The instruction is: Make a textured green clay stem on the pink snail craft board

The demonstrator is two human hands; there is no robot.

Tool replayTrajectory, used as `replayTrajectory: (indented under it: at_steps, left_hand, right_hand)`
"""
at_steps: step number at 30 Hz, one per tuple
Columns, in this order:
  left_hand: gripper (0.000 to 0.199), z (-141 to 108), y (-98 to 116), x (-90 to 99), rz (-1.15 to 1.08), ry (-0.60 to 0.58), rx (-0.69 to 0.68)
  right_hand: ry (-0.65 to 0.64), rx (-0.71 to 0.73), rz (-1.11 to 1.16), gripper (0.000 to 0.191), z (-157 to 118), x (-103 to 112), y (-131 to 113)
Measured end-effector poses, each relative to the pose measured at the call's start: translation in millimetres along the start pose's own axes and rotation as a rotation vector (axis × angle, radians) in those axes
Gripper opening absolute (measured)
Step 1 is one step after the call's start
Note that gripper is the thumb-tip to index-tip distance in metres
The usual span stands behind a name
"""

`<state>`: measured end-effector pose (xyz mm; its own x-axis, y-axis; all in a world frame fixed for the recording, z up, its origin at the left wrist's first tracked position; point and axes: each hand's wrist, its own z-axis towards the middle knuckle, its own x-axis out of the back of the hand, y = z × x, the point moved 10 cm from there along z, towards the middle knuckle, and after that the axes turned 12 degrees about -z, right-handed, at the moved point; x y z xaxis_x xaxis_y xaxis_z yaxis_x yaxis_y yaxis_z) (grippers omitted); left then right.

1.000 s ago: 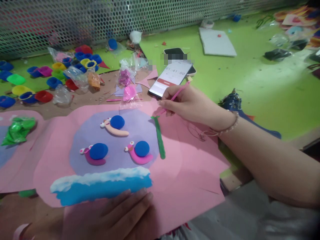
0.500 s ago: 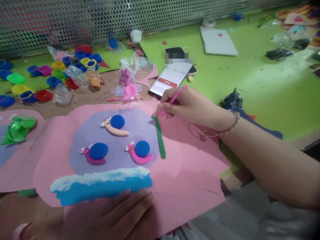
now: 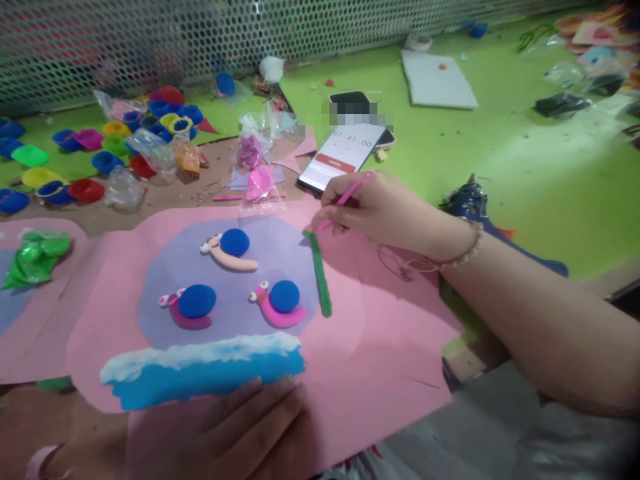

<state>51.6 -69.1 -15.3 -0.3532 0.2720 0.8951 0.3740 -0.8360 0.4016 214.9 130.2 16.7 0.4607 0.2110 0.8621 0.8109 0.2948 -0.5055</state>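
My right hand [image 3: 357,207] pinches a thin pink modelling tool [image 3: 353,190], its lower end by the top of a green clay strip [image 3: 320,277]. That strip lies on a pink paper sheet [image 3: 390,360], at the right edge of a purple paper shape [image 3: 165,267]. My left hand [image 3: 255,427] rests flat on the sheet with fingers stretched, just under a blue clay band [image 3: 210,377] topped with white clay. Three clay snails with blue shells sit on the purple: a peach snail [image 3: 233,260], a magenta snail [image 3: 193,310] and a pink snail [image 3: 280,310].
Behind the sheet lie a phone showing a timer [image 3: 335,157], bags of pink clay [image 3: 260,183] and several coloured cups [image 3: 87,190]. A green clay bag [image 3: 40,257] sits at left. A white board [image 3: 439,80] lies on the green table [image 3: 505,147] before a perforated metal panel [image 3: 200,47].
Almost nothing differs. My right hand stays by the top of the green strip with the pink tool, and my left hand keeps its place on the sheet.
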Motion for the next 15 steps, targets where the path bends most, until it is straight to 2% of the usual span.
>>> replayTrajectory:
  at_steps: [6,11,15]
  left_hand:
    - [0.030,3.6,1.7,4.4,0.005,0.042,-0.046]
    - [0.031,6.1,-1.4,3.4,-0.050,0.005,0.024]
    - [0.032,4.7,0.7,2.9,-0.039,-0.004,0.025]
  right_hand:
    - [-0.019,-0.018,0.034,0.015,-0.1,-0.4,2.2]
    - [-0.027,0.027,0.049,0.016,-0.4,-0.6,1.0]
    - [-0.044,-0.006,0.077,0.015,-0.4,-2.3,3.9]
